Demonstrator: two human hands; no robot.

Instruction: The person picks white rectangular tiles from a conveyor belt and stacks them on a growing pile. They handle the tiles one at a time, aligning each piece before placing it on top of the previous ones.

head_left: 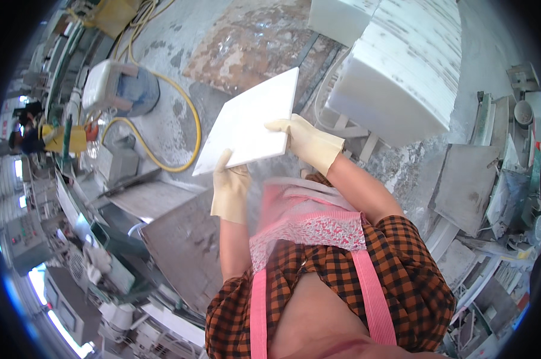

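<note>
left hand (231,186), right hand (311,142): pinching white slab (249,122); stained grey floor (172,37); yellow hose (197,127) looped

Smooth matt slab (246,122), rubbery-looking gloves (230,194), soft cloth shirt (417,263)

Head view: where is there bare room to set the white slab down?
The brown board, between the yellow hose and the slab stack, looks mostly bare; so does some floor right of the stack. Crowded: around the blue bucket and the machines at left.

The panel (248,122) spans left hand (230,186) to right hand (313,142); slab stack (384,87) rightward, hose (197,128) leftward, on the floor (167,119), I think.
</note>
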